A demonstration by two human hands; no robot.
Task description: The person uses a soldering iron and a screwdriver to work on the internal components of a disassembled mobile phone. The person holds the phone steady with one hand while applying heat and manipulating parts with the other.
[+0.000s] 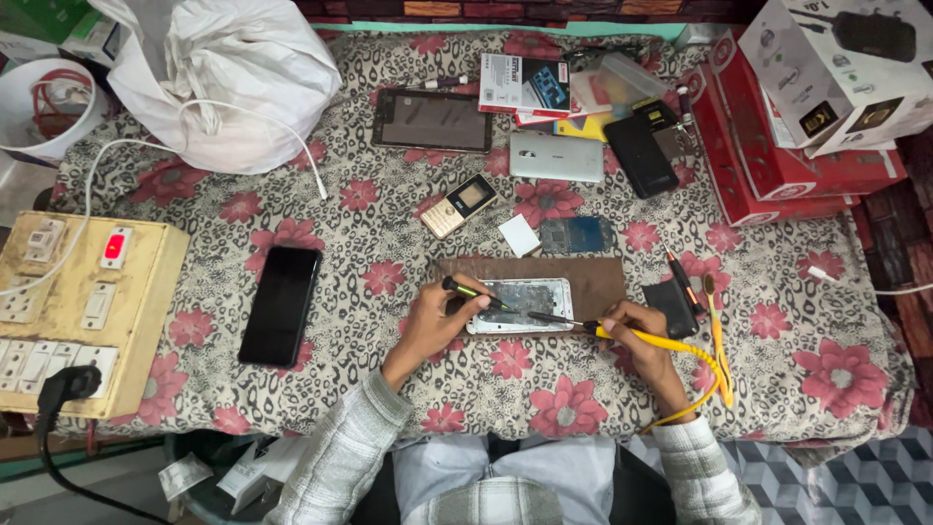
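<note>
Two tools are on the job at once: the left hand (434, 316) pinches a thin green-and-black tool (473, 292), fingers closed around its shaft, while the right hand (634, 329) grips a yellow-handled soldering iron (583, 326), fingers wrapped on the handle. Both tips meet over the opened white phone (521, 306), which lies flat on a brown work mat (603, 277), just in front of the person on the flowered cloth (340, 233). By the look of it, the back is already off and the insides are exposed, so the work seems mid-way; closing up is not yet done. Its long axis runs left to right across the bed, and which end is the top I cannot tell. A black phone (281, 304) lies well apart on the left.
</note>
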